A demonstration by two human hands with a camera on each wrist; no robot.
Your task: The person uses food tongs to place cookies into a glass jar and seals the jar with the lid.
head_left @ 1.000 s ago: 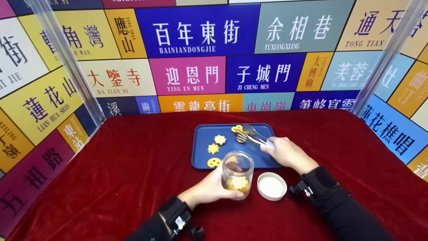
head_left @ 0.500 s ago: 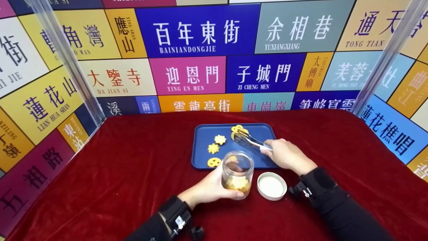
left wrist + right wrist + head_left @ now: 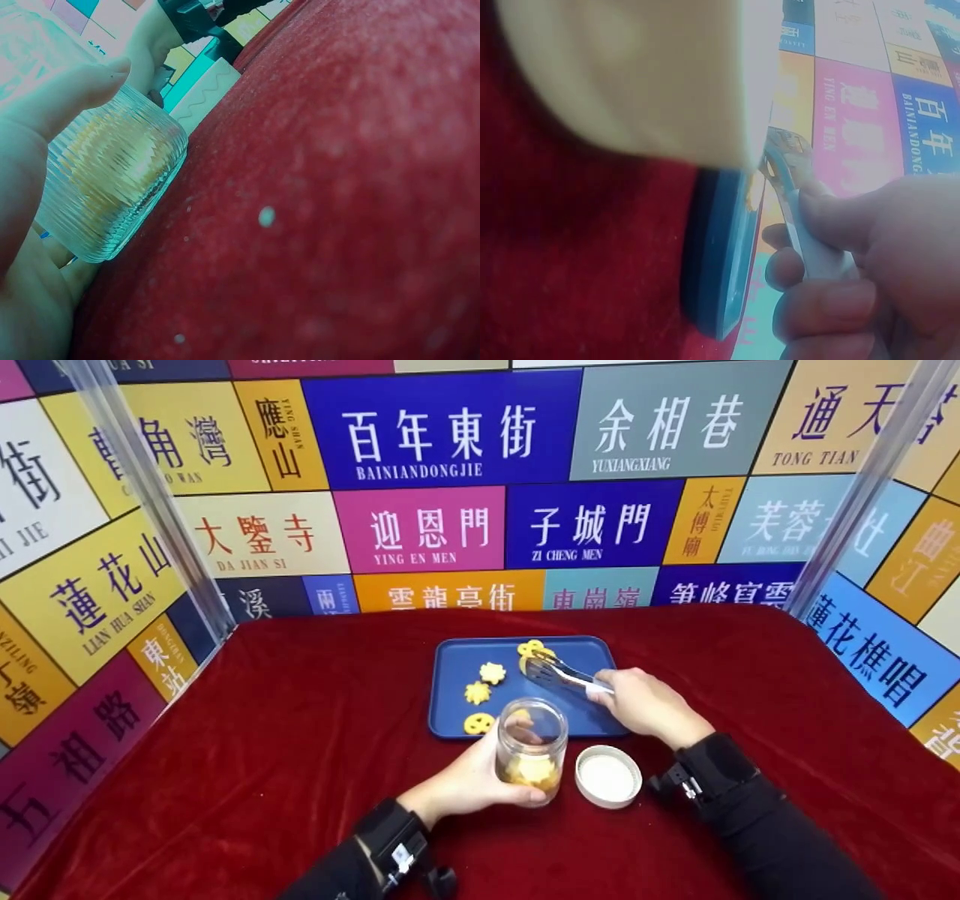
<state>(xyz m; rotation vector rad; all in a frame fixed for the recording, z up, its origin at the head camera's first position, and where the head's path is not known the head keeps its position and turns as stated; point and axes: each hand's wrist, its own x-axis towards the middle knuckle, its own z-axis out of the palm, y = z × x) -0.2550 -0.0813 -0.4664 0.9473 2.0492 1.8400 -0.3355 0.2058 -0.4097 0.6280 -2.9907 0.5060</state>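
Between the left fingers (image 3: 523, 794) is a jar (image 3: 532, 756).

The backdrop (image 3: 480, 487) comprises rectangular coloured panels, printed with Chinese characters and Latin capitals. A large blue panel (image 3: 442, 405) adjoins a grey panel (image 3: 682, 397); a pink panel (image 3: 420, 502) sits in the row below. Similar panels cover the left side wall (image 3: 97, 592) and right side wall (image 3: 870, 652). Transparent posts (image 3: 160, 506) stand at both rear corners. Dark red cloth (image 3: 285, 735), lightly creased, covers the work surface. Illumination is bright.
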